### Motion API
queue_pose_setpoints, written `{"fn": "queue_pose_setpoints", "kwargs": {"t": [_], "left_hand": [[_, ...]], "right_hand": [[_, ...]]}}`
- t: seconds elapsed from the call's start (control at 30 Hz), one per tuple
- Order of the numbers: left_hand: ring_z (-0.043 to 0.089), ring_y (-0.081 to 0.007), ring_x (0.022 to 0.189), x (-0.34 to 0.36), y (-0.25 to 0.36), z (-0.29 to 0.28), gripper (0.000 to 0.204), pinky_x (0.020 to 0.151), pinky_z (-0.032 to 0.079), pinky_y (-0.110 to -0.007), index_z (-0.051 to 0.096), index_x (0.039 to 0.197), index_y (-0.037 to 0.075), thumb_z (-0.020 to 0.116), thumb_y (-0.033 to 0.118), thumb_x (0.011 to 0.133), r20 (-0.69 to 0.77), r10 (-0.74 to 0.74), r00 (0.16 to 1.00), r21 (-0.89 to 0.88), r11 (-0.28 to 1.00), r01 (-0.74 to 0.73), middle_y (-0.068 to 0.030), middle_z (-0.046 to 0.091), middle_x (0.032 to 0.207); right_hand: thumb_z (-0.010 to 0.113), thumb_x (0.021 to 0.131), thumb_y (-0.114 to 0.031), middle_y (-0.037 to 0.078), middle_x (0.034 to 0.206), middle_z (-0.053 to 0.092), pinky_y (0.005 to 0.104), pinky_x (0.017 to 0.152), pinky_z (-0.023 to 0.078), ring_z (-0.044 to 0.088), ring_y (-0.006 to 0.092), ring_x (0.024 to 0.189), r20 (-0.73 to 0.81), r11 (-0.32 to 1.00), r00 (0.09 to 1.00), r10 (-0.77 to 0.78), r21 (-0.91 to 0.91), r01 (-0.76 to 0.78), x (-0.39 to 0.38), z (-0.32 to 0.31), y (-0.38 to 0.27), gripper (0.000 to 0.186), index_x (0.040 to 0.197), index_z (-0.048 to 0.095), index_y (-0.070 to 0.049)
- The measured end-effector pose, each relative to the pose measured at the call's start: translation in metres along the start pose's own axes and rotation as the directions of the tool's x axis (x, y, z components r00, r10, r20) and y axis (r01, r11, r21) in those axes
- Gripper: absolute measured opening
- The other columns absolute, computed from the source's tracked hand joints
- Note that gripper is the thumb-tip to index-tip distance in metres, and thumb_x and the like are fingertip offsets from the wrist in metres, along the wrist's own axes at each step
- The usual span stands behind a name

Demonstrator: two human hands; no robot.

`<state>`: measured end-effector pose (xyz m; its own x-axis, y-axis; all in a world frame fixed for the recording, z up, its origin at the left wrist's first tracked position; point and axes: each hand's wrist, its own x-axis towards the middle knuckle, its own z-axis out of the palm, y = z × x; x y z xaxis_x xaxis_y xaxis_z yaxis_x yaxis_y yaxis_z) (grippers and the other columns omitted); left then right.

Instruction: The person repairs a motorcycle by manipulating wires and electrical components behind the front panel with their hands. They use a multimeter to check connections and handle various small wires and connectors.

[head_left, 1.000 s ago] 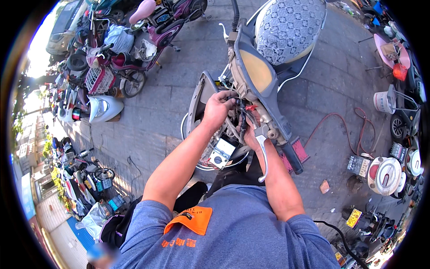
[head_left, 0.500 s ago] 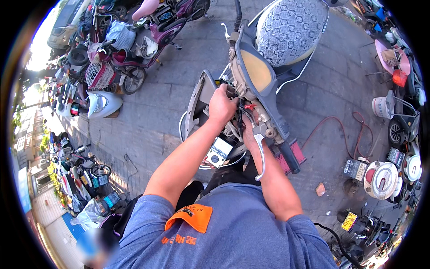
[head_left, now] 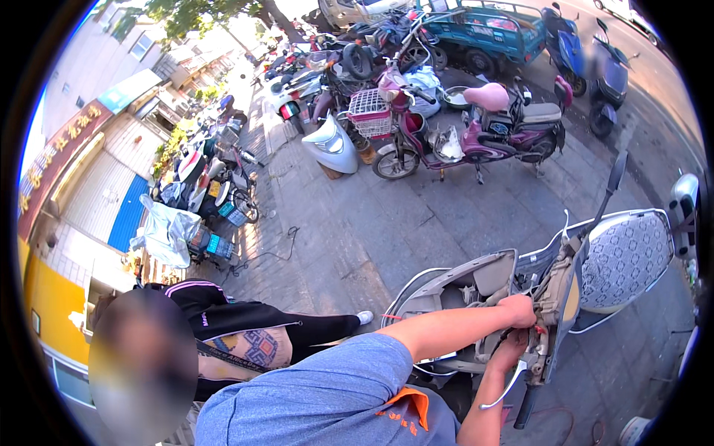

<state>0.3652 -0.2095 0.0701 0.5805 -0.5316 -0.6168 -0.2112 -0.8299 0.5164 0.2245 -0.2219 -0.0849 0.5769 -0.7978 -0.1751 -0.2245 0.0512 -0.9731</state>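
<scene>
An electric scooter with its front cover opened stands before me, the bare handlebar housing (head_left: 554, 293) facing my hands. My left hand (head_left: 518, 311) is closed in among the parts behind the handlebar; its fingertips are hidden. Just below it, my right hand (head_left: 509, 351) has its fingers curled round dark wires (head_left: 492, 343) at the handlebar's near side. A silver brake lever (head_left: 507, 388) and a black handlebar grip (head_left: 526, 406) stick out beside my right wrist. The grey front shell (head_left: 439, 293) lies beyond my left forearm.
A person in a black jacket (head_left: 216, 308) is close at my left. The scooter's patterned seat cover (head_left: 626, 256) is at the right. Farther off stand a purple electric bike (head_left: 483, 137), a loose silver scooter panel (head_left: 332, 149), a blue cargo tricycle (head_left: 483, 33) and several parked scooters. A cable (head_left: 279, 249) lies on the paving.
My view has swung to the left, so the scooter now sits at the lower right and the person beside me shows more. Both hands stay at the handlebar wiring.
</scene>
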Motion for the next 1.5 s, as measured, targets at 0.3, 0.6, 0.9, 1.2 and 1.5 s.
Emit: {"fn": "queue_pose_setpoints", "kwargs": {"t": [0.3,0.6,0.9,1.2,1.5], "left_hand": [[0.074,-0.0418,0.114,-0.007,-0.003,0.003,0.042,0.097,0.059,-0.048,0.079,0.110,-0.005,0.060,0.023,0.086,-0.002,0.035,0.999,-0.037,0.999,-0.035,-0.0290,0.075,0.119],[0.072,-0.0436,0.108,-0.004,-0.019,0.029,0.036,0.094,0.057,-0.053,0.074,0.108,0.001,0.066,0.025,0.083,-0.238,0.088,0.967,-0.188,0.973,-0.135,-0.0255,0.075,0.112],[0.073,-0.0445,0.106,0.003,-0.025,0.031,0.039,0.094,0.058,-0.054,0.074,0.117,0.008,0.069,0.031,0.085,-0.187,0.164,0.969,-0.105,0.977,-0.186,-0.0260,0.075,0.110],[0.072,-0.0405,0.112,0.003,-0.023,0.023,0.040,0.098,0.057,-0.052,0.080,0.122,0.017,0.059,0.031,0.091,-0.053,0.326,0.944,0.116,0.941,-0.319,-0.0230,0.076,0.116],[0.071,-0.0409,0.112,-0.003,-0.021,-0.009,0.052,0.099,0.056,-0.046,0.078,0.119,0.004,0.068,0.040,0.084,0.165,0.351,0.922,-0.061,0.937,-0.345,-0.0240,0.075,0.120]], "right_hand": [[0.063,0.106,-0.040,0.015,0.135,0.073,0.0418,0.102,0.051,0.069,0.0312,0.121,-0.116,0.955,0.969,0.219,-0.177,-0.237,0.005,-0.009,0.019,0.050,0.146,0.061,-0.010],[0.058,0.112,-0.032,0.010,0.125,0.072,0.0345,0.101,0.051,0.067,0.0261,0.110,-0.122,0.922,0.991,0.050,-0.375,-0.093,-0.021,-0.025,-0.014,0.043,0.142,0.062,-0.002],[0.053,0.114,-0.041,0.002,0.131,0.063,0.0351,0.102,0.047,0.059,0.0169,0.118,0.228,0.651,0.904,0.361,0.633,-0.419,-0.033,-0.012,-0.043,0.044,0.145,0.057,-0.010],[0.051,0.114,-0.042,0.010,0.147,0.060,0.0391,0.108,0.046,0.059,0.0229,0.127,0.036,0.908,0.975,0.218,0.359,-0.216,-0.040,0.006,-0.048,0.051,0.149,0.052,-0.005],[0.049,0.112,-0.052,0.022,0.134,0.071,0.0483,0.103,0.051,0.069,0.0413,0.119,-0.251,0.877,0.918,0.307,-0.299,-0.375,-0.046,0.004,-0.108,0.058,0.145,0.061,-0.006]]}}
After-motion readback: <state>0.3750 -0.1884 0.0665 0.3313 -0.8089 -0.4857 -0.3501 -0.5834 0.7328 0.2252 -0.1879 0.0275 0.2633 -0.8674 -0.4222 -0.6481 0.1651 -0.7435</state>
